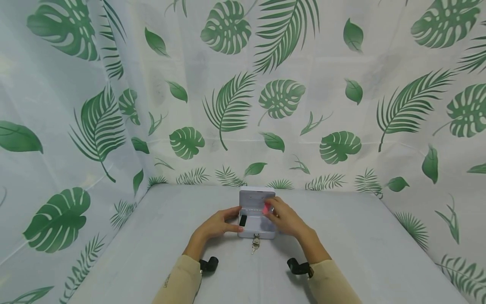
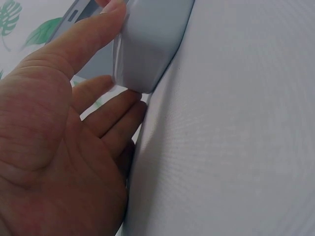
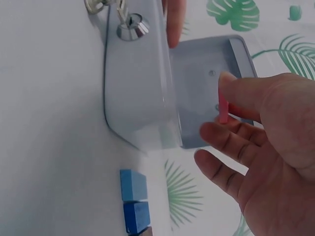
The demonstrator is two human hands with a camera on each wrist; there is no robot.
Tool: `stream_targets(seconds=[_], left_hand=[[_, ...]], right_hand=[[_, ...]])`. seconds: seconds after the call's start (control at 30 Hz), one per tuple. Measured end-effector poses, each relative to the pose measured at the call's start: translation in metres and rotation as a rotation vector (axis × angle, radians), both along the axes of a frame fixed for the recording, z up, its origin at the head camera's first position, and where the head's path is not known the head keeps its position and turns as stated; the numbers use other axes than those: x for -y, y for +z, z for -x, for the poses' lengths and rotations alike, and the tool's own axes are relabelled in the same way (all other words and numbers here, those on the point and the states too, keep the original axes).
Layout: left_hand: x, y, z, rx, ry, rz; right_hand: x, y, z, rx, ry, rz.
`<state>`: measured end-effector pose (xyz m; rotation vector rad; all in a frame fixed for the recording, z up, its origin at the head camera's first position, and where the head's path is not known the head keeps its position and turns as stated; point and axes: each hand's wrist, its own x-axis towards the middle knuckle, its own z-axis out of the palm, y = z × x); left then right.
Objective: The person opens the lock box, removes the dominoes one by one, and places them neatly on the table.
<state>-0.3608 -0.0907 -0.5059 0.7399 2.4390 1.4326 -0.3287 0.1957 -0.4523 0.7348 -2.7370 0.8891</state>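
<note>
A small grey metal cash box (image 1: 256,234) stands on the table with its lid (image 1: 248,198) raised. My left hand (image 1: 218,223) holds the box's left side, thumb at the front corner and fingers at the rear. My right hand (image 1: 285,217) pinches a small flat pink piece (image 3: 223,105) between thumb and fingers, above the open box's right part. Inside the box at the left lies a black rectangular piece (image 1: 243,220). Keys (image 1: 255,244) hang from the lock (image 3: 133,27) on the front. The right hand hides part of the box.
In the right wrist view, a light blue block (image 3: 134,186) and a darker blue block (image 3: 137,216) sit beside the box, with a brownish one partly cut off. A pale cloth covers the table (image 1: 171,211). Leaf-printed curtains (image 1: 250,105) stand behind and at both sides.
</note>
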Motion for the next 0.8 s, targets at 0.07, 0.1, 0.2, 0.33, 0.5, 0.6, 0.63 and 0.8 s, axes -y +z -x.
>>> stream_targets(seconds=[0.07,0.1,0.2,0.33,0.5,0.6,0.63,0.8], left_hand=[[0.000,0.000,0.000,0.003,0.005,0.006],[0.000,0.000,0.000,0.005,0.008,0.011],[0.000,0.000,0.000,0.012,0.016,0.015],[-0.001,-0.001,0.001,0.009,0.007,-0.003],[-0.001,-0.001,0.000,0.009,0.005,-0.010],[-0.001,-0.001,0.000,0.008,0.004,-0.009],[-0.001,-0.001,0.000,0.008,0.004,-0.007],[-0.001,-0.001,0.001,0.016,-0.004,-0.032]], right_hand=[[-0.002,0.001,0.000,0.027,-0.002,0.005],[-0.003,0.001,0.000,0.040,-0.003,0.006],[-0.005,0.003,0.000,0.081,-0.005,0.009],[-0.008,0.003,-0.001,0.098,0.010,0.012],[-0.013,0.001,0.000,0.084,-0.001,-0.010],[-0.017,0.000,0.001,0.066,0.004,-0.033],[-0.019,0.001,0.001,0.062,0.007,-0.040],[-0.025,0.004,0.001,0.071,0.001,-0.070]])
